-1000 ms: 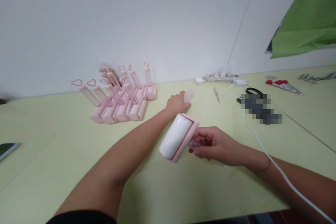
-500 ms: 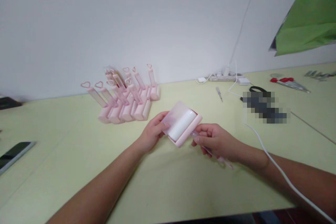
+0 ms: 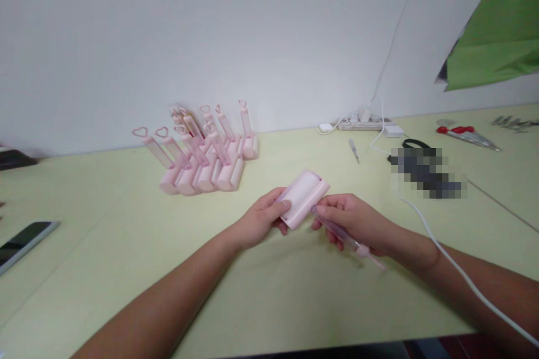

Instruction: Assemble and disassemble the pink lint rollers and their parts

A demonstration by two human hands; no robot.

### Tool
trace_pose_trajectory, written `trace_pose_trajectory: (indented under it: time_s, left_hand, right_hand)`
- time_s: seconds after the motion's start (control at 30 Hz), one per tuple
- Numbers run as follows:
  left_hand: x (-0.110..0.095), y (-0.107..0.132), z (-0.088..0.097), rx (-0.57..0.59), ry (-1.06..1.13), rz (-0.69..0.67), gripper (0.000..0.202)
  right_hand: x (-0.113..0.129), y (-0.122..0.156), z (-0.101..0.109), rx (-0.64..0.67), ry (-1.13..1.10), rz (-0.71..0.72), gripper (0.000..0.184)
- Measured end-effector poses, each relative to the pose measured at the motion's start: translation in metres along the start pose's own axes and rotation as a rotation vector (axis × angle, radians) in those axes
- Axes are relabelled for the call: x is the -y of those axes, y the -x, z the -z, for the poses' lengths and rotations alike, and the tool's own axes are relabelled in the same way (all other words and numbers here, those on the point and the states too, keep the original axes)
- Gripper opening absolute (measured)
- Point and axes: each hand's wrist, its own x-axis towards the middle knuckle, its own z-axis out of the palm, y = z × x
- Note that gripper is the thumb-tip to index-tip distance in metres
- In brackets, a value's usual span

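Note:
A pink lint roller (image 3: 305, 197) is held above the table, its head tilted up to the right. My left hand (image 3: 266, 216) is closed on the left edge of that head, thumb pressed on its face. My right hand (image 3: 347, 219) wraps round the clear pink handle (image 3: 340, 234), which ends in a pink loop at the lower right. The handle's top meets the head's lower right side; my fingers partly hide the joint. Behind stand several similar pink lint rollers (image 3: 207, 178) in a cluster, handles up with heart-shaped loops.
A phone (image 3: 25, 244) lies at the left. A screwdriver-like tool (image 3: 353, 150), a power strip (image 3: 360, 123), a blurred dark item (image 3: 425, 171) and red-handled scissors or pliers (image 3: 467, 134) lie right. A white cable (image 3: 450, 269) crosses over my right forearm.
The translucent cover flap, swung out to the left before, now lies over the white roll of the head. My left thumb has moved onto it. The handle shows more fully.

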Motion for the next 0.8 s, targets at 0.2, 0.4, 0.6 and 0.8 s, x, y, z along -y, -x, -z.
trace_pose_trajectory:
  time_s: [0.2, 0.4, 0.6, 0.8]
  left_hand:
    - [-0.002, -0.005, 0.012, -0.016, 0.42, 0.148, 0.041]
    - [-0.001, -0.004, 0.02, 0.124, 0.465, 0.465, 0.052]
    - [-0.008, -0.002, 0.017, 0.14, 0.378, 0.575, 0.065]
    - [-0.012, -0.001, 0.026, -0.002, 0.31, 0.459, 0.067]
  right_hand:
    - [0.003, -0.004, 0.013, -0.096, 0.058, 0.233, 0.035]
    - [-0.001, -0.015, 0.033, -0.225, 0.903, 0.856, 0.068]
    - [-0.005, -0.012, 0.027, 0.104, 1.062, 0.914, 0.069]
    - [-0.015, -0.029, 0.033, -0.196, 1.082, 0.763, 0.055]
